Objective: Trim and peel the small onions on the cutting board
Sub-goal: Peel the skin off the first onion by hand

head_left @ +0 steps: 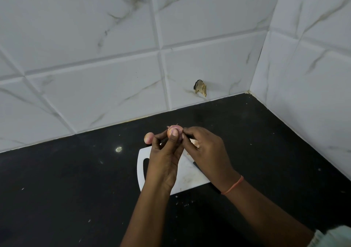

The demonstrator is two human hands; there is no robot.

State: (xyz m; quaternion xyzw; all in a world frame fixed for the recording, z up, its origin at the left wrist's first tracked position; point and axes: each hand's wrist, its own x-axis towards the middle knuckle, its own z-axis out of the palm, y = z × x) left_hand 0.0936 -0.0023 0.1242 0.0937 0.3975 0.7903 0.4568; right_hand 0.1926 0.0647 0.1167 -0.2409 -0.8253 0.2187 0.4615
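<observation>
a black counter (76, 180) carries a white cutting board (187, 176). above it the left hand (165, 159) pinches a small onion (174, 131), the right hand (207, 150) seemingly nipping its skin; another onion (148, 137) lies beside.

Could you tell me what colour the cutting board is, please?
White; the cutting board shows in the head view.

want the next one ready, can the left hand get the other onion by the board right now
Probably not yet. The left hand is gripping an onion that the right hand is peeling. The other onion lies close beside it with nothing between, so the way is free once it lets go.
</observation>
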